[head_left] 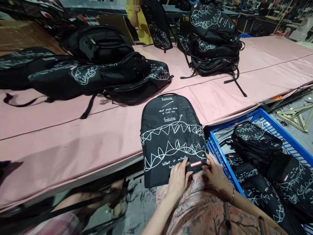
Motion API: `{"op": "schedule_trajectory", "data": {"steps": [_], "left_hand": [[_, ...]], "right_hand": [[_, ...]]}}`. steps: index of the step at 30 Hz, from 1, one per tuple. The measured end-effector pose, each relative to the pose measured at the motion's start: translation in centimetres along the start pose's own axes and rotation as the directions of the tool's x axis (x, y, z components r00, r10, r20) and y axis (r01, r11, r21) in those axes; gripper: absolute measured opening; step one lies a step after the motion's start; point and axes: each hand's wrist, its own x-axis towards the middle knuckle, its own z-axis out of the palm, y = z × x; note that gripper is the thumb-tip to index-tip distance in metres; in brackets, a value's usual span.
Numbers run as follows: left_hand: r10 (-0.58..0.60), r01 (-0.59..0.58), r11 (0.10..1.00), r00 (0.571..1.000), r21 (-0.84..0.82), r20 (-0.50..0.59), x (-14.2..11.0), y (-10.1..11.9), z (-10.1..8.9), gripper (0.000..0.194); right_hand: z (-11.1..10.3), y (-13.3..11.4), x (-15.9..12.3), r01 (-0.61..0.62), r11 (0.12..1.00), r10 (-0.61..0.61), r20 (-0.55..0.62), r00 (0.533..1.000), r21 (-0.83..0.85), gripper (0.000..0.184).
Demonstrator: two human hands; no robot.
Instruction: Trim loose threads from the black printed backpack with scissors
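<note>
Floral clothing (200, 213) shows at six o'clock. Half-closed, the left hand (177, 179) holds the backpack (168, 138) beside its red label (195, 164); the right hand (216, 173), nearly closed, grips its corner. Edge-handling seems in hand; turning would call for both grips. Overlapping the pink table (110, 140), its top points to twelve, long axis twelve-to-six.

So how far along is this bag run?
Done: can't confirm. Several backpacks lie in the blue crate, possibly finished ones, but nothing marks them so.
In hand: one printed backpack, both hands, left and right, at its lower corner by the red label.
Left: possibly the stacked bags and the loose pile on the pink table.
</note>
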Motion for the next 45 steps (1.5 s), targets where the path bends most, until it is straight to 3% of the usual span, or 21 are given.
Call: {"op": "schedule_trajectory", "data": {"steps": [4,12,26,30,37,42,45], "left_hand": [[-0.028,0.027,0.999,0.999,-0.025,-0.027,0.1,0.0,-0.1,0.069],[-0.058,0.056,0.997,0.998,-0.061,-0.033,0.1,0.1,-0.1,0.068],[-0.012,0.004,0.996,0.996,-0.093,-0.086,0.2,0.1,-0.4,0.059],[0.058,-0.058,0.998,0.998,0.0,-0.021,0.3,0.1,-0.4,0.06],[0.138,-0.156,0.983,0.977,-0.1,-0.165,0.3,-0.8,-0.9,0.037],[0.116,-0.119,0.982,0.993,0.149,0.032,1.2,-0.8,-2.0,0.058],[0.19,-0.2,0.966,0.979,0.162,0.076,1.2,-1.2,-1.8,0.043]], "right_hand": [[0.1,0.0,0.1,-0.012,1.0,0.012,0.012,1.0,-0.003,0.051],[-0.2,-0.3,0.0,-0.011,1.0,0.011,0.026,1.0,0.005,0.05],[0.1,0.2,0.1,0.027,1.0,-0.027,-0.003,1.0,-0.011,0.05],[0.0,0.0,0.0,0.002,0.999,-0.002,0.001,1.0,-0.05,0.051],[0.2,0.6,0.0,0.004,1.0,-0.004,0.001,1.0,-0.024,0.052],[-0.2,-0.2,-0.1,-0.045,0.997,0.047,0.047,0.998,-0.056,0.052],[0.0,0.0,-0.1,-0.037,0.998,0.039,0.04,0.998,-0.047,0.052]]}}
